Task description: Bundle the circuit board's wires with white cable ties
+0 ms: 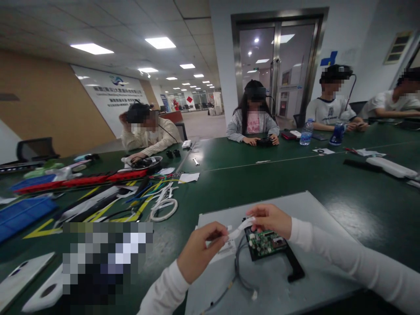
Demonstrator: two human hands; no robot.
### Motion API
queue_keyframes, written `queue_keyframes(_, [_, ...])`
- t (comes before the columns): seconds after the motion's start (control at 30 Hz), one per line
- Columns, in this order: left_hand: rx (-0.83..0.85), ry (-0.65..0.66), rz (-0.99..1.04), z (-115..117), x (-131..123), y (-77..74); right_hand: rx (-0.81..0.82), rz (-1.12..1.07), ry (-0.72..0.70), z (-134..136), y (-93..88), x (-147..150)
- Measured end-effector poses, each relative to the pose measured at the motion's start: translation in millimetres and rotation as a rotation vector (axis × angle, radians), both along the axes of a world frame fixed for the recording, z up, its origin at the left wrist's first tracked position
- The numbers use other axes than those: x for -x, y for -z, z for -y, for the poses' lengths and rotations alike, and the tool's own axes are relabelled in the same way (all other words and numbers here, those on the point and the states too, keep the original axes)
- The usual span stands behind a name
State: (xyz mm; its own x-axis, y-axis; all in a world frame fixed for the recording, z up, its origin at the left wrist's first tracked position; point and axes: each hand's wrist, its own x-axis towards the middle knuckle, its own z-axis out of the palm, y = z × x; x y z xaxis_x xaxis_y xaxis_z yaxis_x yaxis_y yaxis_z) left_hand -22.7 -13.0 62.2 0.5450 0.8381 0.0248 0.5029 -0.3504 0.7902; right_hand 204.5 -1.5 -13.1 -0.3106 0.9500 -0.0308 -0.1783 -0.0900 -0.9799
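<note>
1. Over the grey panel (278, 293) on the counter (216, 188), left hand (201, 251) and right hand (273, 219) each pinch a white strip (242, 227), fingers narrow; strip spans the gap by the upper-left corner of the circuit board (267, 243).
2. Risk: uneven pull could crease or tear the strip, which looks thin and soft.
3. Risk: loose pinch could drop it onto the circuit board.
4. Risk: left wrist swinging right could catch the grey cable (236, 262) and drag the circuit board with its black bracket (297, 267).
5. Hidden: strip's right end, under right fingers; upper edge of circuit board, partly behind right hand.
6. Unclear: strip's material; print on the white paper (225, 250). Both forearms cut off by frame.
</note>
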Motion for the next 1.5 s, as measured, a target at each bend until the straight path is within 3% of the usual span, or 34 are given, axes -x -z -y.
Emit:
queue_keyframes(0.17, [0.036,0.010,0.003,-2.9,2.2,6.7,-0.097,0.082,0.109,-1.1,1.7,-11.4])
queue_keyframes(0.37, [0.234,-0.097,0.256,-12.2,6.0,19.0,-0.310,0.304,0.293,9.1,-6.5,-23.9])
queue_keyframes(0.5, [0.352,-0.230,0.392,-13.1,2.6,29.0,-0.648,0.646,0.329,25.7,-15.5,-12.9])
queue_keyframes(0.63, [0.641,-0.208,0.413,-5.9,-1.8,35.8,-1.078,0.859,0.367,41.2,-21.4,3.0])
queue_keyframes(0.73, [0.735,-0.191,0.392,-2.5,-2.0,39.0,-1.267,0.949,0.388,47.7,-22.6,10.1])
queue_keyframes(0.93, [0.600,-0.155,0.418,-10.0,4.5,44.2,-1.437,0.988,0.353,52.5,-22.1,14.2])
queue_keyframes(1.17, [0.163,-0.111,0.172,-14.0,6.3,56.6,-1.621,1.102,0.126,57.8,-4.4,25.7])
queue_keyframes(1.5, [-0.148,-0.074,-0.158,-9.2,1.4,79.2,-1.584,1.168,0.109,57.9,14.8,32.2])
